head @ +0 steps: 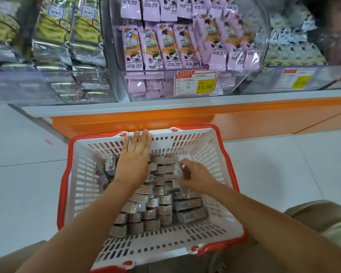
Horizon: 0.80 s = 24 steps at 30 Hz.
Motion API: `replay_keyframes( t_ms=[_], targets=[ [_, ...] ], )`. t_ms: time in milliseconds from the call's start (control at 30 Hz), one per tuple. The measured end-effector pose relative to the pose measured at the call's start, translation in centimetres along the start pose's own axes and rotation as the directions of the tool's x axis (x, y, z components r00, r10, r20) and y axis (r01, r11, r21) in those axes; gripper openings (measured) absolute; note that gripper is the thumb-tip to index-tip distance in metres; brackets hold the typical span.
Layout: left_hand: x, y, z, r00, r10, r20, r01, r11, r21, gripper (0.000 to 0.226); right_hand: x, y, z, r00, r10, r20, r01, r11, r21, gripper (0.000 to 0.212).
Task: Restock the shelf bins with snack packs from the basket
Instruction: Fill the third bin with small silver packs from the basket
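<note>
Your left hand point(135, 156) lies flat, fingers straight, over the snack packs point(152, 211) in the basket point(211, 154), likely steadying them, while your right hand point(195, 177) beside it pinches one clear-wrapped pack point(180, 170), bound for the shelf bins point(226, 83) beyond your fingertips.

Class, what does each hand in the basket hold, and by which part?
The right hand pinches a clear-wrapped pack by its wrapper, seemingly near one end. The left hand, fingers straight, holds nothing.

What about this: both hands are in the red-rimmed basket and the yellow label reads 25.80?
No: the head view shows the yellow label reading 15.80, not 25.80. The left hand and the right hand, pinching a snack pack, are in the red-rimmed basket.
</note>
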State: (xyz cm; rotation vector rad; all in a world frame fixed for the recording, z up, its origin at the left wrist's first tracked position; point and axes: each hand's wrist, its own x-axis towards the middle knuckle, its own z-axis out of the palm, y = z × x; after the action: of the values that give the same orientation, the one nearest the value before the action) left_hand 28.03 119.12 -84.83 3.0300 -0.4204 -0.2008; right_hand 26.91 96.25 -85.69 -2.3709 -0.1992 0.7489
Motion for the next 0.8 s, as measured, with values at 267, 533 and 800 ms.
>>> replay_keyframes(
  t_ms=[267, 533, 800],
  targets=[
    [-0.5, 4.7, -6.6, 0.980, 0.196, -0.039, -0.176, 0.758, -0.628, 0.065, -4.2, -3.7, -8.0, 0.938, 0.002, -0.346, 0.232, 0.739, 0.632, 0.043],
    [0.6, 6.5, -12.3, 0.929, 0.250, -0.275, -0.369, 0.706, -0.605, 0.043, -11.0, -6.2, -14.3, 0.867, -0.200, -0.457, 0.422, 0.783, 0.458, 0.041],
    [2.3, 9.6, -18.5, 0.790, 0.338, -0.512, -0.537, 0.784, -0.312, 0.049, -15.2, -7.3, -20.3, 0.737, -0.424, -0.527, 0.423, 0.897, -0.129, 0.029]
  ],
)
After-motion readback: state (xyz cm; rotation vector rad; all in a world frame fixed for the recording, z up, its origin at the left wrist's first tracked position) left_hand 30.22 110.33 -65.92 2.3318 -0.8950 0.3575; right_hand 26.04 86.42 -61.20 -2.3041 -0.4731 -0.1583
